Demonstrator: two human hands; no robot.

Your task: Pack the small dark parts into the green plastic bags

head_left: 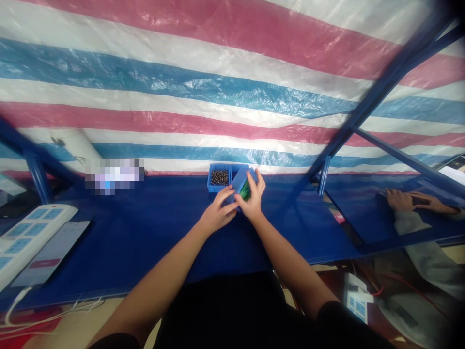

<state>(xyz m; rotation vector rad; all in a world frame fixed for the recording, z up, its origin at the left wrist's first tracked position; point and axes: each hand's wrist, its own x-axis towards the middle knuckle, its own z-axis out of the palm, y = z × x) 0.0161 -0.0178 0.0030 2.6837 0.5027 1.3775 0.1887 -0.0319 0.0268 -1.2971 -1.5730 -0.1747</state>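
My left hand (218, 212) and my right hand (252, 198) meet at the middle of the blue tabletop (152, 232). Between them is a light blue plastic box (240, 180), tilted, with a shiny green piece (245, 190) at its front; the hands partly hide it. My right fingers wrap its side, and my left fingertips press its lower edge. Just behind my left hand stands a blue compartment tray (214, 190), with one compartment holding many small dark parts (220, 177). Whether the green piece lies inside the box, I cannot tell.
A white power strip (29, 237) and a phone (51, 252) lie at the left of the table. A red, white and blue striped tarpaulin (181, 87) hangs behind, and blue metal frame bars (385, 87) cross at the right. A co-worker's hands (410, 201) appear far right.
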